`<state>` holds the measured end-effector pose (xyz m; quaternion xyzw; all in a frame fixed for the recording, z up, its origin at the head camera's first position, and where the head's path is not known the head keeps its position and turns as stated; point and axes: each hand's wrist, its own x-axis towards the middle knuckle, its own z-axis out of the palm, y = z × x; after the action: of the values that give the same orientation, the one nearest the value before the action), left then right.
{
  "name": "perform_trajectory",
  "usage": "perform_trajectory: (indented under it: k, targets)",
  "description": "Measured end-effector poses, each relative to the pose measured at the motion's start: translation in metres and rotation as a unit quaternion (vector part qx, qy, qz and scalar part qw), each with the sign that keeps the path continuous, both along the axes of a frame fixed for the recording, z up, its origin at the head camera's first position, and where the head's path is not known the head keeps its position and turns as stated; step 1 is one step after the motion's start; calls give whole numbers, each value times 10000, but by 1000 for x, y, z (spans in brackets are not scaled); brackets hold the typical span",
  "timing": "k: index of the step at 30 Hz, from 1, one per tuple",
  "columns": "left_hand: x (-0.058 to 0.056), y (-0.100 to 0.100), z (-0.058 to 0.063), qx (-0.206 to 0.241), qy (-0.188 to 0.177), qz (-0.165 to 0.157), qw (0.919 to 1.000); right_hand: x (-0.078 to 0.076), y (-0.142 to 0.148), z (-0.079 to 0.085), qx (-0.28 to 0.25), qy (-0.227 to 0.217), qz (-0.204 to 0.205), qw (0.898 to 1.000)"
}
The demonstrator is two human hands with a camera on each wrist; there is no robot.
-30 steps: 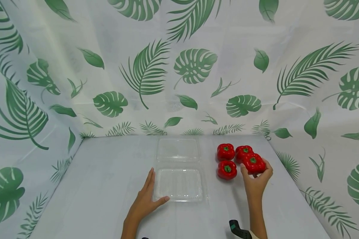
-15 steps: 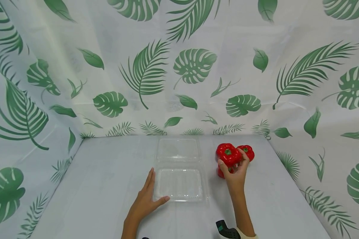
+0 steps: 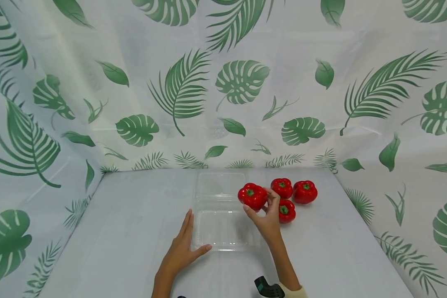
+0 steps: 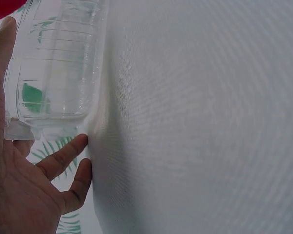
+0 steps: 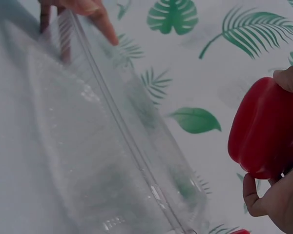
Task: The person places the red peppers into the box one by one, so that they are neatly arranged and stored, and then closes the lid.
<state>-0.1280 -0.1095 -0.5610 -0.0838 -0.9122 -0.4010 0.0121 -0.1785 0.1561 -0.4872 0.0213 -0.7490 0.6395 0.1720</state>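
Observation:
My right hand (image 3: 267, 217) grips a red bell pepper (image 3: 251, 196) by its sides, green stem facing up. The pepper is held over the right side of a clear plastic clamshell box (image 3: 223, 230), near the fold between base and lid. In the right wrist view the held pepper (image 5: 266, 129) hangs apart from the box wall. At the box's left front corner rests my left hand (image 3: 180, 252), fingers extended along the side and thumb along the front rim. The left wrist view shows its thumb (image 4: 2, 48) beside the clear base (image 4: 58, 63).
Three more red bell peppers stand to the right: one at the back (image 3: 282, 188), one at the far right (image 3: 305, 192), and one in front (image 3: 287, 211), partly behind my right hand. The box lid (image 3: 222, 185) lies folded back. A leaf-print curtain (image 3: 193, 145) borders the white table (image 3: 134, 215).
My right hand has carried the pepper leftward from the right end of the group, past the other peppers, to the box. My left hand has stayed in place.

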Motion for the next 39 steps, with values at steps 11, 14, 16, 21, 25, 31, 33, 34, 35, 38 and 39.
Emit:
perform_trajectory:
  k: [11, 14, 16, 21, 25, 31, 33, 34, 35, 38, 39]
  targets:
    - [-4, -1, 3, -37, -58, 34, 10000, -7, -18, -13, 22, -220, 733, 9971]
    - [-4, -1, 3, -23, -48, 15, 10000, -8, -22, -16, 146, -344, 935, 9949]
    - [-5, -1, 3, -3, -62, 14, 10000, -8, -25, -18, 289, -410, 1034, 9934]
    - [-5, 1, 1, 26, -34, 28, 10000, -9, -31, -22, 863, -617, 1102, 9882]
    - [-5, 2, -1, 12, -39, 44, 10000, -10, -36, -26, 1145, -782, 1095, 9843]
    - [-3, 2, -1, -24, -15, 38, 10000, -12, -42, -32, 1040, -915, 1123, 9840]
    - [-2, 2, -1, -13, -23, 49, 10000, -13, -44, -34, 1082, -908, 1148, 9833]
    - [-2, 2, -2, -10, -26, 53, 10000, -13, -45, -35, 1130, -891, 1158, 9828]
    - [-2, 2, -1, 5, -53, 58, 10000, -13, -46, -35, 1174, -867, 1171, 9823]
    - [-2, 3, -1, 26, -106, 60, 9999, -14, -48, -37, 1347, -794, 1223, 9801]
    - [-2, 3, -1, 21, -102, 62, 9999, -15, -49, -37, 1416, -787, 1225, 9792]
